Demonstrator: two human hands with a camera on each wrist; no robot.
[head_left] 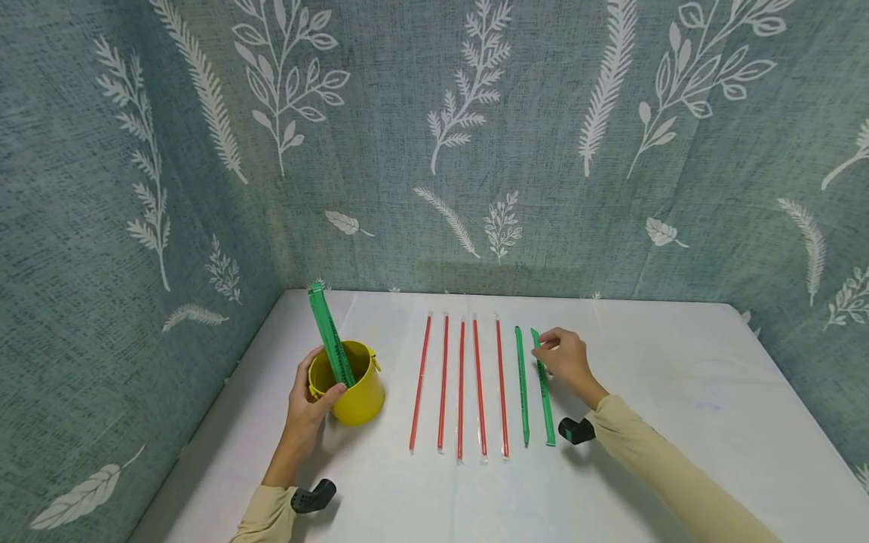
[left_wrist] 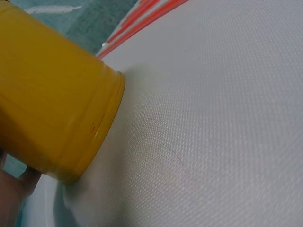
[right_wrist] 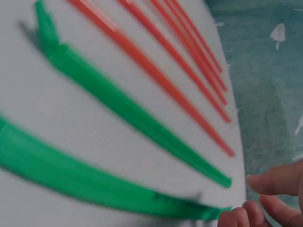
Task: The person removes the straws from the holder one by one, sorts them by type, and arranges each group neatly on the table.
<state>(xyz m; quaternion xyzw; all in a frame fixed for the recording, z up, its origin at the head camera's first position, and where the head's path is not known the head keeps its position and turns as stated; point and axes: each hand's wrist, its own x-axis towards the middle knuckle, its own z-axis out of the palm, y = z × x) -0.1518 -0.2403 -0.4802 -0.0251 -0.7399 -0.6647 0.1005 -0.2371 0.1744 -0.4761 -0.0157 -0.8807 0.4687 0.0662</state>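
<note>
My left hand (head_left: 307, 407) grips a small yellow bucket (head_left: 360, 400) at its left side, the thumb over the rim. Several green-wrapped straws (head_left: 330, 335) stand tilted in the bucket, leaning left above its rim. The bucket's yellow wall (left_wrist: 52, 90) fills much of the left wrist view. Over on the right, my right hand (head_left: 566, 360) is at the upper end of the rightmost green-wrapped straw (head_left: 545, 396). In the right wrist view its thumb is apart from the fingertips, which are right at that straw's end. A second green-wrapped straw (head_left: 522, 388) lies just left of it.
Several red straws (head_left: 443, 385) in clear wrappers lie in a row between the bucket and the green ones. All rest on a white-covered table (head_left: 679, 437). A leaf-patterned green cloth (head_left: 394, 226) hangs behind and at the left.
</note>
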